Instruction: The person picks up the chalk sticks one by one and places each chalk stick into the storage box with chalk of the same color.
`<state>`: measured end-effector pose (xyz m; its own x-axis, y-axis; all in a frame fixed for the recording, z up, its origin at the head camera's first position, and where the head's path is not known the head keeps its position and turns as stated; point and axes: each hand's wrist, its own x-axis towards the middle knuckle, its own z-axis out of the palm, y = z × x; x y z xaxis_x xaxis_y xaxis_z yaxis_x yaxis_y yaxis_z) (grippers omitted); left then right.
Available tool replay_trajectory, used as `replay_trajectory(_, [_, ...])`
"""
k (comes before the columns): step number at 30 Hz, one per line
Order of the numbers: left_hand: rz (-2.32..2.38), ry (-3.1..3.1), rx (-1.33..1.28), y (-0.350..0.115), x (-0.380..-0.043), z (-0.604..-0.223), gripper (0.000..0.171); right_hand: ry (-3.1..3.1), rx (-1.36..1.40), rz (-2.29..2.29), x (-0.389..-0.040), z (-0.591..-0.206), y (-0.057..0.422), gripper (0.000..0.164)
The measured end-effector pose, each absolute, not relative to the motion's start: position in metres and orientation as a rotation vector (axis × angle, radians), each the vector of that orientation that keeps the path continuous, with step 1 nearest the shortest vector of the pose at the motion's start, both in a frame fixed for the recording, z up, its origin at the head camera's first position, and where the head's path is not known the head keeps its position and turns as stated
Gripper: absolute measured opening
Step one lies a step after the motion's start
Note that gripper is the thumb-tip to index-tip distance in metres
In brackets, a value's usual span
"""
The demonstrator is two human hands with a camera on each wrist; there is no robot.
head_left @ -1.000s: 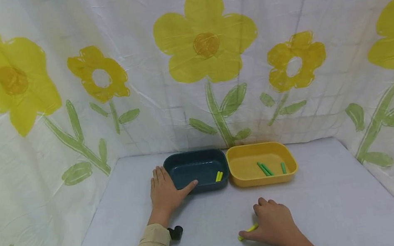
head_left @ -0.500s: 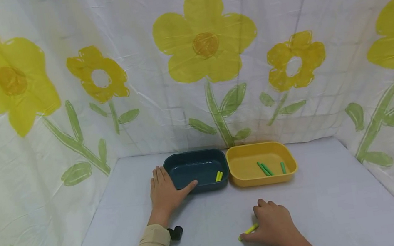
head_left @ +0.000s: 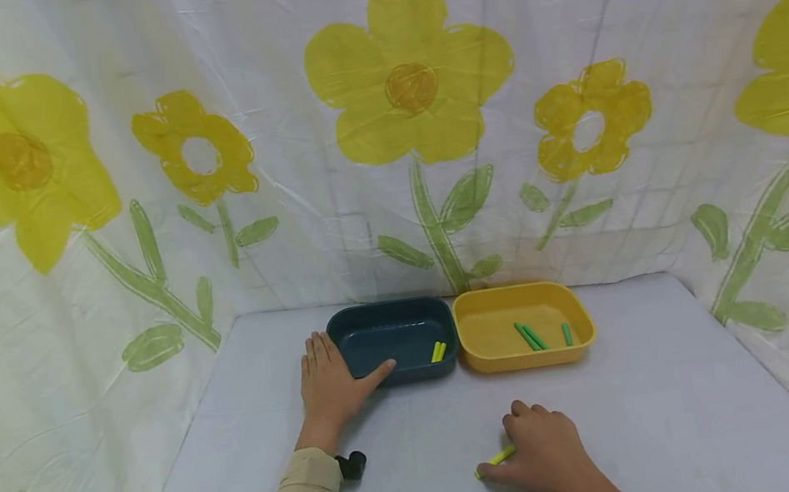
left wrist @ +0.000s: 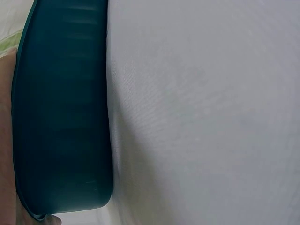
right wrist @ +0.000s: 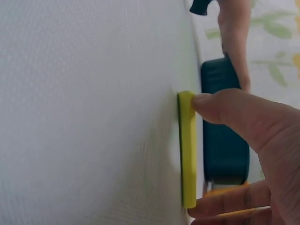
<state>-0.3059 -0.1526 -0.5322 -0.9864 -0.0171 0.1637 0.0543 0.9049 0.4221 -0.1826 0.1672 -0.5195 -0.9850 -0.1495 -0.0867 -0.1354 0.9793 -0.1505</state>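
Note:
Between the thumb and fingertips of my right hand [head_left: 546, 450] is a yellow chalk stick [head_left: 501, 456], low over the white tabletop. The right wrist view shows the chalk [right wrist: 188, 154] pinched at its two ends, thumb on one and a finger on the other. My left hand [head_left: 331, 388] rests at the left end of a dark teal tray [head_left: 401, 376], fingers straight along its side and thumb over the front rim. Two short yellow sticks [head_left: 439, 352] lie in that tray's right front corner. The left wrist view shows mostly the tray's outer wall [left wrist: 61, 112].
A yellow tray [head_left: 524, 361] sits against the teal one on its right, holding several green sticks [head_left: 531, 337]. Behind both hangs a white curtain [head_left: 318, 240] printed with yellow flowers. A black device [head_left: 352, 465] is worn at the left wrist.
My right hand, with the chalk, has shifted very slightly left. The left hand and both trays have stayed in place.

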Motion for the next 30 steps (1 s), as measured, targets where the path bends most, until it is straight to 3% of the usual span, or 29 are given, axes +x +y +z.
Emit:
replay_trajectory(7, [-0.663, -2.912, -0.03, -0.152, -0.306, -0.531, 0.151, 3.061, -0.228, -0.22, -0.179, -0.519, 0.163, 0.065])
replay_trajectory(30, [-0.645, -2.925, -0.029, -0.153, -0.306, -0.531, 0.152, 3.012, -0.154, -0.165, -0.179, -0.516, 0.156, 0.082])
